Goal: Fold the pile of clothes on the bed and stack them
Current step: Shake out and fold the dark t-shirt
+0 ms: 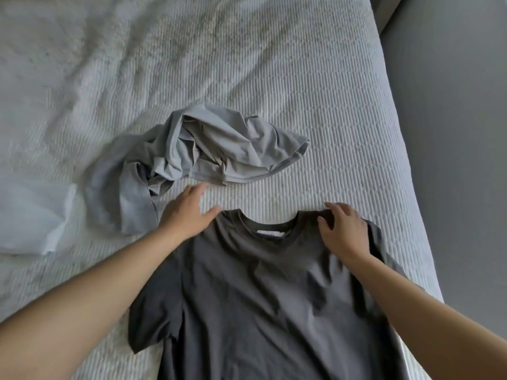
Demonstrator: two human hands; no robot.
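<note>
Hands, left hand and right hand, flatten one dark T-shirt beside one crumpled grey garment

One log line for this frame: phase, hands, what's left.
phase: spreading dark grey t-shirt flat | left hand: open, at its shoulder | right hand: open, on other shoulder | left: crumpled light grey garment

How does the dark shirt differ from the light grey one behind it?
The dark grey T-shirt lies spread flat, collar away from the person, both hands on its shoulders; the light grey garment sits crumpled and untouched. The dark one is charcoal, the other pale. Both rest on the white bedspread.
</note>
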